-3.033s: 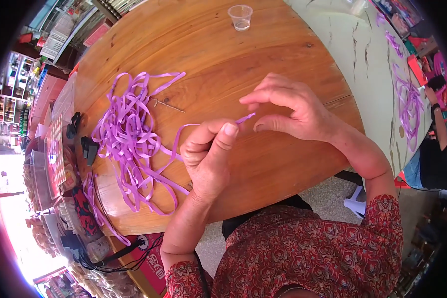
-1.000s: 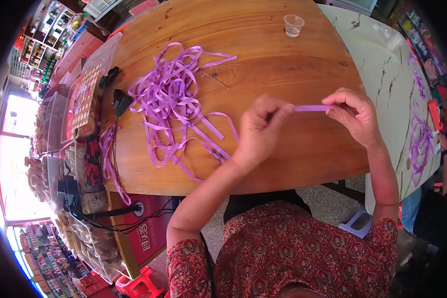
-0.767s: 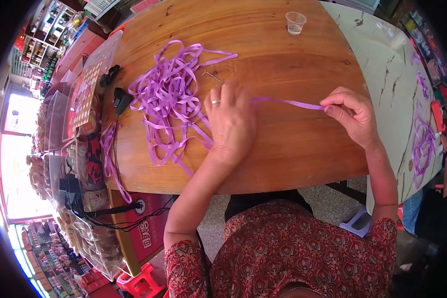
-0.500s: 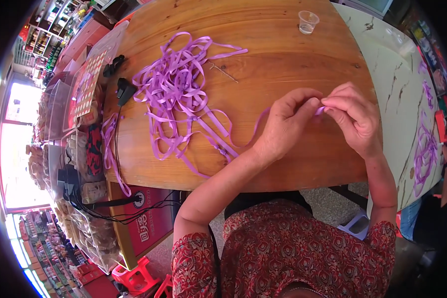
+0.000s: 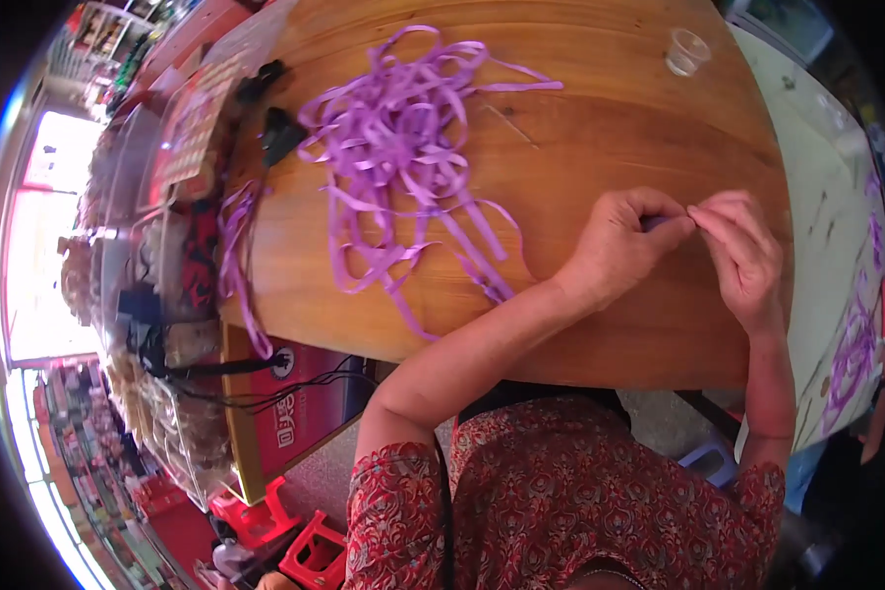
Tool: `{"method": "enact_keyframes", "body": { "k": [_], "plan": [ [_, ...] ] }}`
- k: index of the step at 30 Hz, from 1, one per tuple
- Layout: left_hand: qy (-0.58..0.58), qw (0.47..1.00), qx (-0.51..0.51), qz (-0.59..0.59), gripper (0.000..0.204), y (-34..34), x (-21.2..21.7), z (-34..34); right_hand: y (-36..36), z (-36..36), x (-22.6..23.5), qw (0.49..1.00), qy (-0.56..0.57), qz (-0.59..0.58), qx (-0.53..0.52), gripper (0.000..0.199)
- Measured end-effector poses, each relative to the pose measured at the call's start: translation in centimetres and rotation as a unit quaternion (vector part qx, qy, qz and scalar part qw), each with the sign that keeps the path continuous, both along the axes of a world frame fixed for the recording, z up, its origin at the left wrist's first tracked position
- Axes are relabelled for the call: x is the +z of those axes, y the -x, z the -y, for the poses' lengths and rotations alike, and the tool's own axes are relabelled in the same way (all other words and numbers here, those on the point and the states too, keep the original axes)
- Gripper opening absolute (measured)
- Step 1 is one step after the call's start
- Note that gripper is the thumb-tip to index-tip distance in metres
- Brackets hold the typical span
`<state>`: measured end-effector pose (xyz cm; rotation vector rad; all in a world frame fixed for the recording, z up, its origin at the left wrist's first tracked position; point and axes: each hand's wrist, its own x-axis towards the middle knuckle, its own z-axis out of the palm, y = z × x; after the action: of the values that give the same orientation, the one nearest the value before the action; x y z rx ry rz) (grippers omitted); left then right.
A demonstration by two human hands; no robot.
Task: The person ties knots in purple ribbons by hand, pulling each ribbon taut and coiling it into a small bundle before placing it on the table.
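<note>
Over the right part of the wooden table (image 5: 560, 344), my two hands meet at their fingertips. My left hand (image 5: 619, 246) is closed on purple ribbon, a bit of which shows between thumb and forefinger. My right hand (image 5: 744, 258) is pinched against the left fingertips; whatever it grips is too small or hidden to make out. From the left hand, a strand seems to run back to a loose, tangled heap of purple ribbon (image 5: 398, 147) on the left half of the table. Small knots or gathers show along some strands.
A clear plastic cup (image 5: 686, 54) stands at the far right. Right of the heap lies a thin stick-like piece (image 5: 509, 126). Black clip-like items (image 5: 280, 136) and clear bins (image 5: 138, 177) line the left edge. More ribbon (image 5: 855, 354) lies on the marble-patterned table (image 5: 806, 177). Red stools (image 5: 315, 551) stand below.
The whole view has shifted, so the table items sit further right. My fingers have drawn closer around the ribbon; the purple bit by my right fingertips now shows within my left hand.
</note>
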<state>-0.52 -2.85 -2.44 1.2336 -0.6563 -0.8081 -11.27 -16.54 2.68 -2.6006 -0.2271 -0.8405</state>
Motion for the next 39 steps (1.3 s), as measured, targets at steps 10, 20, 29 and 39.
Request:
{"method": "enact_keyframes", "body": {
  "k": [10, 20, 29, 39],
  "plan": [
    [-0.023, 0.998, 0.014, -0.064, 0.008, 0.3, 2.0, -0.8, 0.6, 1.6, 0.9, 0.999, -0.036, 0.027, -0.011, 0.029],
    [0.013, 0.996, -0.005, 0.086, 0.009, 0.2, 0.9, -0.7, 0.9, 0.7, -0.7, 0.997, 0.044, 0.060, 0.010, 0.032],
    [-0.095, 0.959, -0.005, 0.266, 0.004, -0.8, 2.1, -0.7, 1.1, 0.8, -0.9, 0.999, 0.046, 0.010, -0.013, 0.020],
    [0.036, 0.999, 0.012, -0.037, 0.008, 0.4, 2.5, -0.6, 1.3, 0.8, -1.5, 0.689, -0.668, -0.225, 0.167, 0.012]
  ]
}}
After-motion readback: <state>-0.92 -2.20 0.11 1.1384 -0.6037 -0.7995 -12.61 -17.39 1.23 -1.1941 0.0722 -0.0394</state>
